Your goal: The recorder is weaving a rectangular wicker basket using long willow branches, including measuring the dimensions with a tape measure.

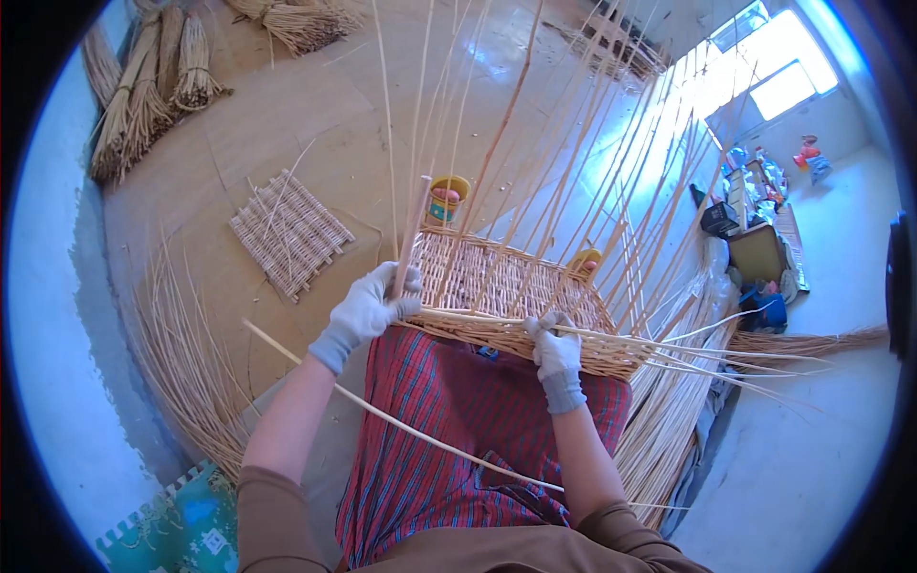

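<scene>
A half-woven willow basket (pixel 478 272) rests across my lap on a red checked cloth (pixel 420 382), with many long upright stakes (pixel 521 143) rising from its sides. My left hand (pixel 373 304), in a pale work glove, is closed around the foot of a thick corner post (pixel 414 229). My right hand (pixel 554 346), gloved too, is closed on light willow rods (pixel 611 338) along the near edge; its fingertips are partly hidden. The rods' loose ends fan out to the right. One long willow rod (pixel 420 437) curves across my lap beneath the basket.
A woven wicker panel (pixel 289 232) lies on the floor at left. Bundles of rods (pixel 143 95) lean at the far left; more rods (pixel 659 439) lie at my right. Beyond the basket stands a yellow-rimmed pot (pixel 446 196). Cluttered shelves (pixel 764 220) line the right wall.
</scene>
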The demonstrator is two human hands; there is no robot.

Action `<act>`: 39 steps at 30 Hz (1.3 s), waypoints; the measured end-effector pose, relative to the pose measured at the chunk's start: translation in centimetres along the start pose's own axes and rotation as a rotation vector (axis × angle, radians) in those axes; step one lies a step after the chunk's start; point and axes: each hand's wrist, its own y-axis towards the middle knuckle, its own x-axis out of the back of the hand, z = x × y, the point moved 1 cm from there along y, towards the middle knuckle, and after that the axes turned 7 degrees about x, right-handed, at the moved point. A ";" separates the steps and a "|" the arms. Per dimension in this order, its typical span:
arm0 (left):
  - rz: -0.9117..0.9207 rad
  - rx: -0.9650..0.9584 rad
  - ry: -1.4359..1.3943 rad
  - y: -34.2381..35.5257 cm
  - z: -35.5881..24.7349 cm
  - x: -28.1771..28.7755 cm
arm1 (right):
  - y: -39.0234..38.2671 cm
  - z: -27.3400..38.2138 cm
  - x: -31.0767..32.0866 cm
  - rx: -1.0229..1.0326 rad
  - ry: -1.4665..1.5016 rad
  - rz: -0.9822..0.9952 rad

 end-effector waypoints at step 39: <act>-0.162 0.101 -0.413 3.3 -1.6 -2.3 | -15.7 11.9 -12.1 0.777 0.007 1.175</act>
